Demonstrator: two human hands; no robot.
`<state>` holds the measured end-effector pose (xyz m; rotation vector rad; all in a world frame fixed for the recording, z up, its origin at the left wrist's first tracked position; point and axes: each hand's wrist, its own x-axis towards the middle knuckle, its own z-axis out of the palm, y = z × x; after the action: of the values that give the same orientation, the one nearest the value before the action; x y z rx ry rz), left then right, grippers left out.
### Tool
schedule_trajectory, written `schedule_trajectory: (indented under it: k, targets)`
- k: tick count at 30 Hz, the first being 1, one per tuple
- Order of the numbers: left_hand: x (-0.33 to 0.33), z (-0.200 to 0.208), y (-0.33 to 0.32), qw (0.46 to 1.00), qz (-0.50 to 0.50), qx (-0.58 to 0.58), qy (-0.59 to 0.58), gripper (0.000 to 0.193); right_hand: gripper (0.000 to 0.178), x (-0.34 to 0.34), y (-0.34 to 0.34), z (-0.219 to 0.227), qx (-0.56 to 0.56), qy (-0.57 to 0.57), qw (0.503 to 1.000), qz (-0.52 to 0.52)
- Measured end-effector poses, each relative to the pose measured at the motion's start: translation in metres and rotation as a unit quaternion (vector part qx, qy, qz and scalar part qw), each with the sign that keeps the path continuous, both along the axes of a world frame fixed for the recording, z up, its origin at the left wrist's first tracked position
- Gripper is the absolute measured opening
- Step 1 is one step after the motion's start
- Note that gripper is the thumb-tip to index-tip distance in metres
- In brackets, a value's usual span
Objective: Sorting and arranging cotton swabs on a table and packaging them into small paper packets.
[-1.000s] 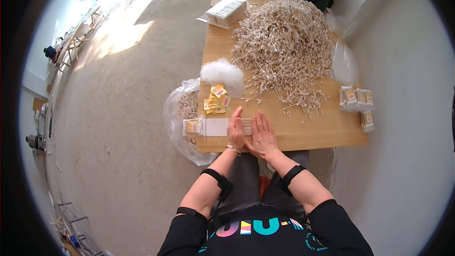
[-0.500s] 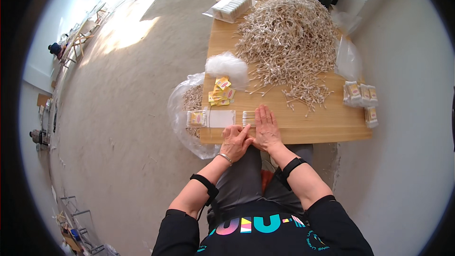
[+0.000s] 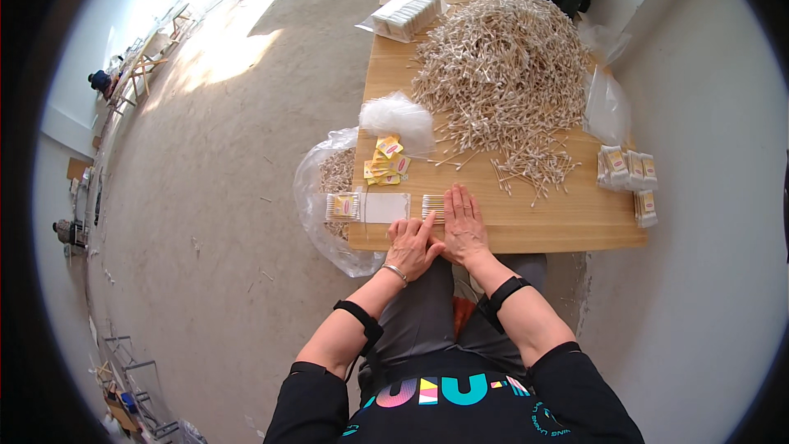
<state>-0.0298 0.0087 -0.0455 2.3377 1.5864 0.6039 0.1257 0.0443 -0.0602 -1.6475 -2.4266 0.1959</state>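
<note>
A small row of cotton swabs (image 3: 432,205) lies side by side near the table's front edge. My right hand (image 3: 465,228) rests flat along the row's right side, fingers stretched out and together. My left hand (image 3: 412,247) has its index finger extended to the near ends of the swabs, the other fingers partly bent, and its thumb close to the right hand. Nothing shows in either hand's grasp. Left of the row is a flat white rectangular piece (image 3: 386,208). Beside that, at the table's left edge, sits a bundle of swabs with a yellow label (image 3: 342,206).
A large heap of loose swabs (image 3: 509,66) covers the table's far part. Yellow cards (image 3: 386,166) and clear plastic bags (image 3: 398,117) lie at the left. Filled packs (image 3: 629,168) sit at the right edge. A plastic sack of swabs (image 3: 316,238) stands against the table's left side.
</note>
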Motion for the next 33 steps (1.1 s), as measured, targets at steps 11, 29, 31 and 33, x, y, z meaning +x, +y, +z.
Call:
schedule_trajectory:
  k: [11,29,31,33]
  targets:
    - [0.001,-0.002,0.002,1.000,0.004,-0.025,-0.004,0.064,0.095,-0.001,0.000,0.001,0.005,-0.005,1.000,-0.003]
    - [0.009,-0.002,0.009,0.999,0.047,-0.027,-0.003,0.061,0.092,-0.001,0.000,0.004,0.003,-0.056,0.998,-0.009]
    - [0.010,-0.004,0.012,0.999,0.047,-0.026,0.000,0.062,0.091,-0.001,0.000,0.002,0.014,-0.043,0.999,-0.012]
    - [0.008,-0.005,0.012,0.999,0.042,-0.025,0.006,0.063,0.091,-0.002,0.000,0.003,0.007,-0.056,0.998,-0.013]
